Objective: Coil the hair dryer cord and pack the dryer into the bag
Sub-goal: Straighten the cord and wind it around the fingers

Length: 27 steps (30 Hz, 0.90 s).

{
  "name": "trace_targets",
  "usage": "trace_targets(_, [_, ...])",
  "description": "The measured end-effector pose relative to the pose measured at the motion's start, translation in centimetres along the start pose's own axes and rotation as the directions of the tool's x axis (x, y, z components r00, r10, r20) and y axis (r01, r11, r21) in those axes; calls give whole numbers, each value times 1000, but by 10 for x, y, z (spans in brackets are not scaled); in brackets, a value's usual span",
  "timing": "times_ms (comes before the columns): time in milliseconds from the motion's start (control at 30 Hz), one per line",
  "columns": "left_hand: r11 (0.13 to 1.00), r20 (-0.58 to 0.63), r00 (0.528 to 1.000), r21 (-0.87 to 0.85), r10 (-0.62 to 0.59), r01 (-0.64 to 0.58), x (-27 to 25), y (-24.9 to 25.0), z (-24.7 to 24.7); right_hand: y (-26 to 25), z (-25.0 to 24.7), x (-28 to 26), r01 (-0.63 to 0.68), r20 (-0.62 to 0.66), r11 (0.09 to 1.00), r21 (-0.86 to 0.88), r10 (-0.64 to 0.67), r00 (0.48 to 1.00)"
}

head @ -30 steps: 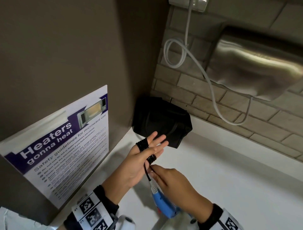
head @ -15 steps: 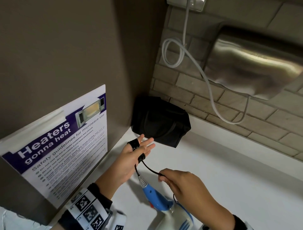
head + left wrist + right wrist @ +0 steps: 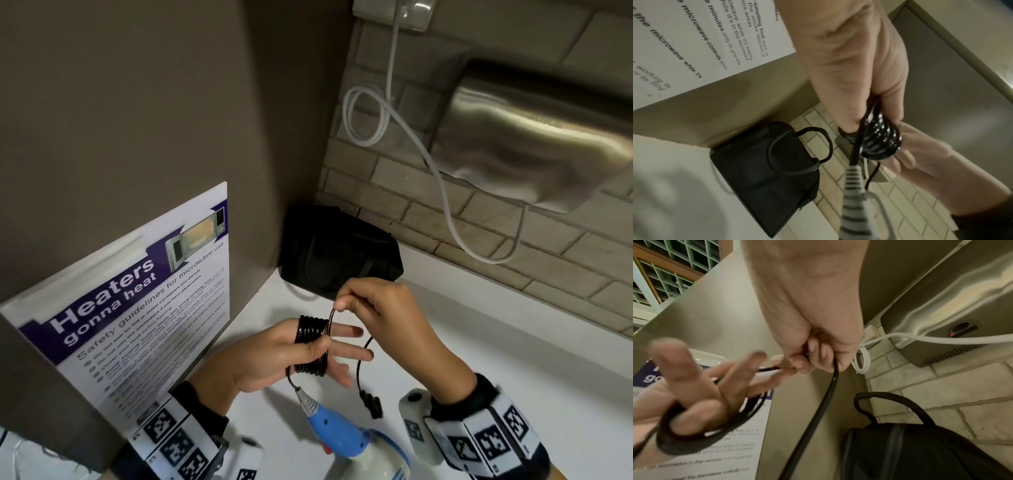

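The black cord [image 3: 310, 342] is wound in several turns round the fingers of my left hand [image 3: 329, 346], and my thumb presses on the coil [image 3: 879, 139]. My right hand [image 3: 346, 303] pinches the loose cord [image 3: 818, 410] just above the left fingertips. The rest of the cord hangs down to the plug [image 3: 371, 404]. The hair dryer, blue handle [image 3: 329, 431] and white body [image 3: 373, 459], lies on the counter below my hands. The black bag [image 3: 339, 253] stands in the corner behind them, handles [image 3: 797, 154] up; I cannot tell whether it is open.
A steel hand dryer [image 3: 534, 144] hangs on the brick wall, with a white cable [image 3: 428, 154] looping down from a socket. A microwave safety poster [image 3: 137, 308] leans on the brown panel at the left. The white counter [image 3: 479, 342] stretches to the right.
My right hand has risen from beside the dryer handle to above the left fingertips, bringing the cord with it. More turns lie on the left hand, and the plug end now hangs in view.
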<state>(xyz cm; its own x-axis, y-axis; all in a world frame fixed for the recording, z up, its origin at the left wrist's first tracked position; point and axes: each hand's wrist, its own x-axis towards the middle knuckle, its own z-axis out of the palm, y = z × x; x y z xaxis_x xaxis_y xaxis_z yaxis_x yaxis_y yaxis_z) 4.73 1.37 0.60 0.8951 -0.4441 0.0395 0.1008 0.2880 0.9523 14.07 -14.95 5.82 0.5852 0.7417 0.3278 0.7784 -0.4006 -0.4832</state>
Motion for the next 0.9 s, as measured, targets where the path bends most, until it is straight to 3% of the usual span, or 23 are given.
trace_targets(200, [1000,2,1000,-12,-14,14,-1,-2,0,6,23,6,-101,31,970,222,97,995])
trace_targets(400, [991,-58,998,-135,-16,8,1,-2,1,18,43,-4,-187,72,940,284,173,982])
trace_targets(500, [975,-122,992,-217,22,-48,5,-4,5,20,50,-17,-264,206,898,352,201,958])
trace_targets(567, [948,-196,979,-295,61,-118,9,-7,8,25,60,-25,-310,248,907,285,242,938])
trace_targets(667, [905,-379,919,-344,110,-250,19,-14,5,28,77,-36,-274,269,960,51,251,930])
trace_targets(767, [880,-558,824,-339,96,-332,25,-20,-6,18,79,-47,-204,254,979,-24,203,946])
trace_targets(900, [891,-687,726,-305,38,-335,29,-27,-14,7,63,-53,-185,191,981,-67,194,962])
